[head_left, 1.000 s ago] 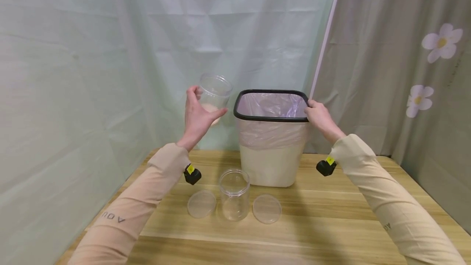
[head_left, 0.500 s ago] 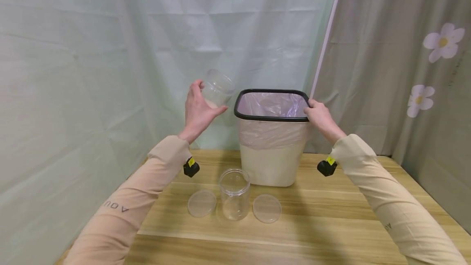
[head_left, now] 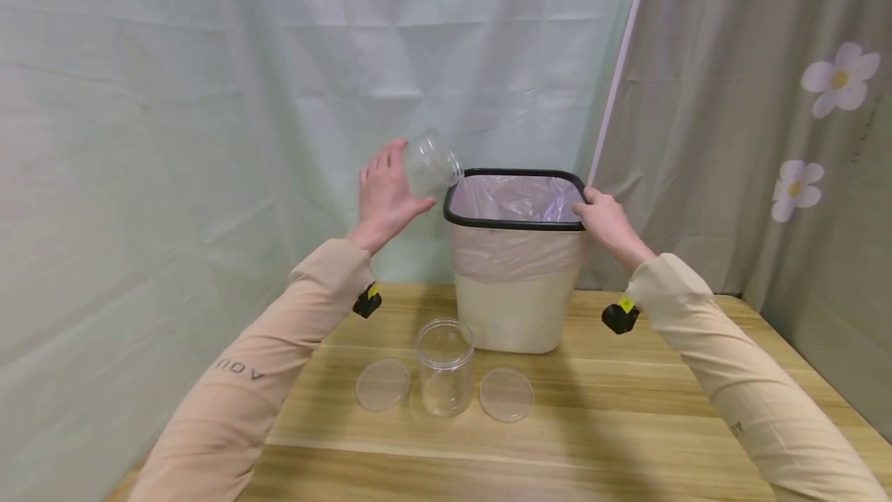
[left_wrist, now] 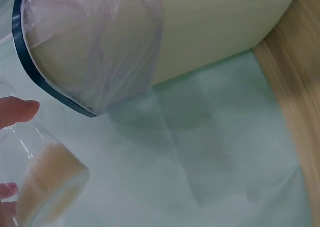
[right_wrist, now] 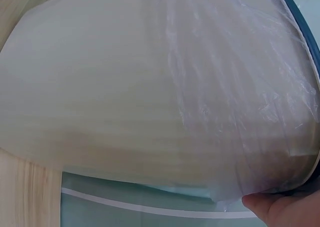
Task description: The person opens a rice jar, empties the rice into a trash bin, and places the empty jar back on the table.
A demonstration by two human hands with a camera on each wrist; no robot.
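My left hand (head_left: 392,196) grips a clear plastic jar (head_left: 430,163), tilted with its mouth toward the left side of the bin's black rim (head_left: 516,225). In the left wrist view, pale cream-coloured contents (left_wrist: 52,177) lie in the lower part of the jar. A cream trash bin (head_left: 512,312) stands upright on the table, lined with a translucent bag (head_left: 519,254) folded down over its outside. On the far side, my right hand (head_left: 608,225) holds the rim at its right edge. The right wrist view shows that thumb (right_wrist: 257,204) against the bag.
A second clear jar (head_left: 446,374) stands open on the wooden table (head_left: 592,440), in front of the bin. Flat clear lids lie to either side of it, the left lid (head_left: 382,385) and the right lid (head_left: 506,394). Curtains (head_left: 418,37) hang behind and at both sides.
My left hand has raised the jar slightly, moved it right toward the bin and tipped it from nearly upright to well over on its side. The right hand stays at the rim.
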